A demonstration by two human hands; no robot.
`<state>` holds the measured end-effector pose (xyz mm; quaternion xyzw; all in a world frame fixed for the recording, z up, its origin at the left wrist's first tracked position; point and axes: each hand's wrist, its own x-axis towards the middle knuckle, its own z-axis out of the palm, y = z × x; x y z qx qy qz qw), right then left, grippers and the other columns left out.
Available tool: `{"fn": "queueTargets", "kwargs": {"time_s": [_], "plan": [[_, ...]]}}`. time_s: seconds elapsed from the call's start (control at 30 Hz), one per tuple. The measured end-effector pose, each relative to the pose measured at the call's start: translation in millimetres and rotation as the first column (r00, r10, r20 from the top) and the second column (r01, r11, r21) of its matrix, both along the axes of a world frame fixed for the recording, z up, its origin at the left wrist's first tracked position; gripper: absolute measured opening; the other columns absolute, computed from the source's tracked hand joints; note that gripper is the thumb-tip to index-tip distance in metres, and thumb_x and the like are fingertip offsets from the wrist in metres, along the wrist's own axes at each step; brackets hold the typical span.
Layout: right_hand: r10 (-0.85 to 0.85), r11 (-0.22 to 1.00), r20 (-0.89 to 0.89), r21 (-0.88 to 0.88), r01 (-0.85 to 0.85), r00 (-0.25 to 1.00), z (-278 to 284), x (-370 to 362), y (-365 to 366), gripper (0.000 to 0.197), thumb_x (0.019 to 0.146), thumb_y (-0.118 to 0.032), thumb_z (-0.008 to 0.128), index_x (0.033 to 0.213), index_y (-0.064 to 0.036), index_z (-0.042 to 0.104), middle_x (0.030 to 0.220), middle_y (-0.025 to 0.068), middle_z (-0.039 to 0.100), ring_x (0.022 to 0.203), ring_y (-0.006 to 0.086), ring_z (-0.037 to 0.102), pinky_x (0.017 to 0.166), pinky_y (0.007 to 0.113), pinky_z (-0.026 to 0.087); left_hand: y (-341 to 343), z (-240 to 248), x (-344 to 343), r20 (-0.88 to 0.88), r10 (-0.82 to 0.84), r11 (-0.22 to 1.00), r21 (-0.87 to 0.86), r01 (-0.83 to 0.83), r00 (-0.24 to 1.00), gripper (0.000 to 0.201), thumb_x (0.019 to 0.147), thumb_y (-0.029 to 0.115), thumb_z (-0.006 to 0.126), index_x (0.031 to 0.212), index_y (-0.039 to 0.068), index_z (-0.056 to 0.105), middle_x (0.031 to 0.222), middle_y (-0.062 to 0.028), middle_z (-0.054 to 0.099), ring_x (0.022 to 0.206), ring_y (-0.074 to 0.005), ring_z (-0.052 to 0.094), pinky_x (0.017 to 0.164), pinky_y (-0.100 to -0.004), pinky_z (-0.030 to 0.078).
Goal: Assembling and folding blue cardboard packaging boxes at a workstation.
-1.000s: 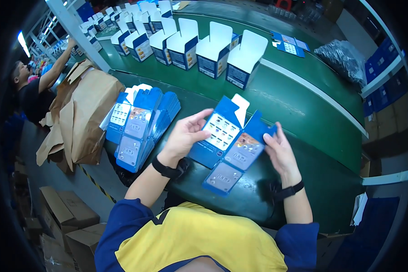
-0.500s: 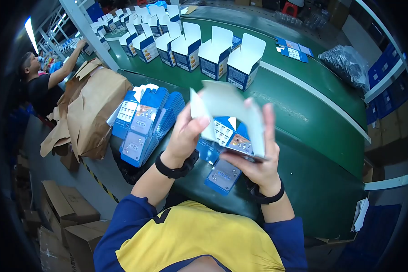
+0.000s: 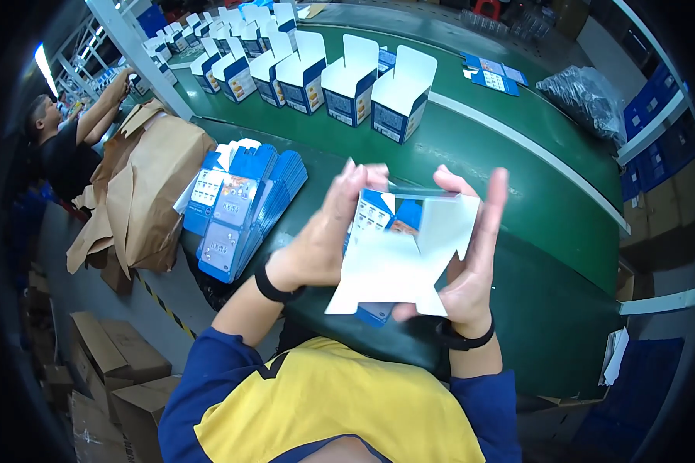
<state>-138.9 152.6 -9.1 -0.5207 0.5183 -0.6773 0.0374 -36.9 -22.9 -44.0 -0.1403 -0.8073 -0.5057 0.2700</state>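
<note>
Head view shows a long green table (image 3: 517, 193) with a row of open boxes (image 3: 347, 77). Above it, the left hand (image 3: 324, 239) and right hand (image 3: 471, 262) grip a half-folded blue and white box (image 3: 398, 258). Flat boxes (image 3: 239, 208) lie beside brown paper (image 3: 143, 193).

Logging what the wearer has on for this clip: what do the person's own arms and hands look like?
Both hands are bare, no gloves. The left hand has a black band at the wrist, and the right hand has a black band too. The forearms are uncovered. Dark blue sleeves start near the elbows, joined to a yellow top with dark blue trim.
</note>
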Motion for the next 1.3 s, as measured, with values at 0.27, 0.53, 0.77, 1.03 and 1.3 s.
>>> {"fn": "queueTargets", "kwargs": {"time_s": [0.27,0.53,0.77,1.03,1.3], "plan": [[0.119,0.989,0.103,0.077,-0.128,0.988,-7,-7,7,0.124,0.051,-0.035,0.09,0.144,-0.001,0.016,0.132,0.0156,0.043,0.124,0.0257,0.041,0.104,0.039,0.032,-13,24,-10,-0.321,-0.045,0.939,-0.338,-0.07,0.946,0.102,0.064,0.01,0.079,0.144,0.027,0.018,0.126,-0.0176,0.041,0.119,-0.0395,0.043,0.104,-0.0584,0.027],[0.326,0.894,0.655,-0.448,0.003,0.682,11,13,-15,0.08,0.082,-0.016,0.068,0.144,-0.0013,0.019,0.137,0.0159,0.041,0.12,0.0228,0.046,0.101,0.036,0.035,23,15,-4,0.071,-0.099,0.978,0.194,0.084,0.993,0.069,0.06,0.009,0.08,0.123,0.026,0.055,0.129,-0.0186,0.039,0.118,-0.038,0.043,0.103,-0.0557,0.03],[0.127,0.969,0.43,-0.246,-0.019,0.894,-12,-3,-7,0.071,0.091,-0.021,0.056,0.146,-0.0058,0.015,0.141,0.0181,0.037,0.122,0.0248,0.044,0.101,0.037,0.036,14,18,-10,-0.194,0.008,0.992,-0.124,-0.032,0.981,0.056,0.06,0.014,0.083,0.112,0.021,0.062,0.131,-0.0203,0.037,0.12,-0.0388,0.04,0.098,-0.0463,0.037],[0.04,0.999,-0.372,0.02,-0.035,0.927,-16,-34,4,0.059,0.085,-0.022,0.065,0.137,-0.0069,0.041,0.138,0.0217,0.04,0.127,0.0335,0.04,0.103,0.04,0.035,15,17,-17,-0.261,-0.107,0.987,0.087,0.134,0.959,0.079,0.063,0.014,0.084,0.127,0.022,0.038,0.132,-0.0222,0.036,0.118,-0.0369,0.045,0.1,-0.0485,0.036],[-0.215,0.972,-0.003,0.094,0.214,0.977,1,-9,-8,0.053,0.074,-0.017,0.074,0.123,-0.0071,0.058,0.13,0.0185,0.051,0.114,0.0328,0.054,0.097,0.037,0.042,3,30,-12,-0.262,-0.061,0.965,-0.261,-0.01,0.963,0.072,0.06,0.016,0.081,0.122,0.023,0.046,0.127,-0.0179,0.043,0.116,-0.0369,0.046,0.102,-0.0636,0.022]]}}
